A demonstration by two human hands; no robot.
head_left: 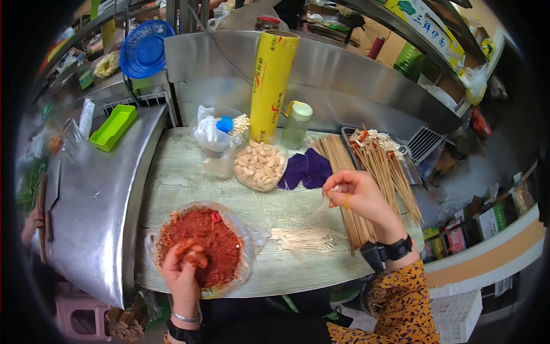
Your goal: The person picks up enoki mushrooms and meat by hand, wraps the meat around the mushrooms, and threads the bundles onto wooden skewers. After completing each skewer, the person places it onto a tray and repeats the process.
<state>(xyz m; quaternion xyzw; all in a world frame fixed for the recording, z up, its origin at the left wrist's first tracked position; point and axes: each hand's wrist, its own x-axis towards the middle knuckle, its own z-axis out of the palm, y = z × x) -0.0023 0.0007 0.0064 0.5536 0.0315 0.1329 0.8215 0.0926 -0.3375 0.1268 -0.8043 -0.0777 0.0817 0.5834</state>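
My left hand [183,265] hovers over a plastic-lined bowl of red chili paste [220,252]. Its fingers are curled together and smeared red; what they hold, if anything, is hidden. A small red ring [216,217] lies on the paste. My right hand [356,195] is raised over the table, thumb and fingertips pinched on a thin, see-through piece of plastic film [322,211] that hangs down. Below it lies a bunch of enoki mushrooms [303,239]. Right beside that hand are bare wooden skewers [344,172].
Behind stand a tub of peeled garlic cloves [260,165], a tall yellow cling-film roll [272,86], a lidded jar [297,123] and a purple cloth [306,169]. A tray with skewered enoki [378,143] sits at right. The steel counter [114,200] borders the table's left.
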